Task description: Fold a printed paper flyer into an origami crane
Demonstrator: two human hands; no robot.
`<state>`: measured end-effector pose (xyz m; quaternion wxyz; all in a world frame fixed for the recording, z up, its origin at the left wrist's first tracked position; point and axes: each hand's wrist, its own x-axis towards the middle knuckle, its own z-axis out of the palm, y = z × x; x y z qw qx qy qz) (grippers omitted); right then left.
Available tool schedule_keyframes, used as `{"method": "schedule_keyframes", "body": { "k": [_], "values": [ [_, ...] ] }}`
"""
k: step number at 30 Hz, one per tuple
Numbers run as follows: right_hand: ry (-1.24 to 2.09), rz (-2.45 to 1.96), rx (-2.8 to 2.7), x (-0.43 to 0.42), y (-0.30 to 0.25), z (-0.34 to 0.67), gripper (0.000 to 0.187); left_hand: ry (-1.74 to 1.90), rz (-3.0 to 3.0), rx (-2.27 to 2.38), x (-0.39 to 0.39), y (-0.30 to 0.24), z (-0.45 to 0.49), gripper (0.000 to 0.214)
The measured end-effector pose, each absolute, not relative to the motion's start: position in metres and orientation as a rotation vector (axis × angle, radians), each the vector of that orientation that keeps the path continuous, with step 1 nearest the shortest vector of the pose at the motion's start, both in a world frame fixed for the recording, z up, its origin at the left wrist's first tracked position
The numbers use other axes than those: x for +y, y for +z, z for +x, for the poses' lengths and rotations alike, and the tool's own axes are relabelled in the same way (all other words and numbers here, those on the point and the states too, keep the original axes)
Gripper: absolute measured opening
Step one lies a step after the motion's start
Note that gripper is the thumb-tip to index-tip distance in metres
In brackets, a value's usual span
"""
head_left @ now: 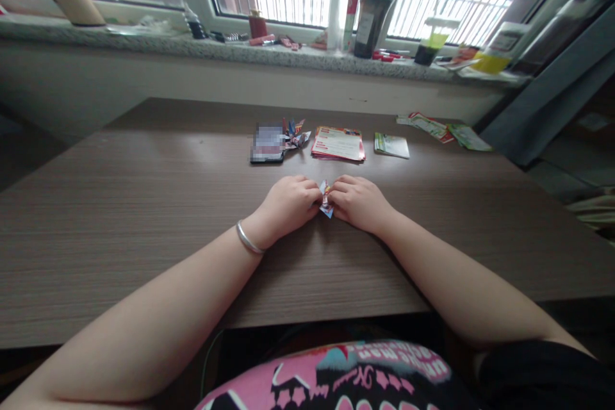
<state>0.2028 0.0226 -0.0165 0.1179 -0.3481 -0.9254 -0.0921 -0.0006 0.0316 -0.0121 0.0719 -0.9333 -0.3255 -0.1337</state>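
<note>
Between my two hands, low over the table, is a small folded piece of printed paper (326, 210), with white, blue and red on it. My left hand (294, 205), a silver bangle at its wrist, has its fingers closed on the paper's left side. The fingers of my right hand (359, 204) pinch it from the right. Most of the paper is covered by the fingertips. Just beyond the hands lies a stack of printed cards (339, 144) with red edges. Several folded paper pieces (295, 136) sit to its left.
A phone (268, 143) with a blurred screen lies beside the folded pieces. A small green-and-white stack (391, 145) is right of the cards, and green packets (468, 138) lie at the far right. Bottles and cups, including a dark cup (368, 25), crowd the windowsill (298, 59).
</note>
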Motion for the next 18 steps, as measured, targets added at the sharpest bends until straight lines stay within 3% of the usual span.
{"method": "schedule_keyframes", "body": {
  "k": [6,18],
  "values": [
    [-0.036,-1.102,-2.585,0.0270,-0.0244,0.2051,0.011,-0.345,-2.712,-1.074,0.0270,-0.0144,0.0049,0.013],
    [-0.129,-1.060,-2.624,0.0237,-0.0184,0.2028,0.012,-0.382,-2.743,-1.033,0.0292,-0.0148,0.0040,0.015]
  ]
}}
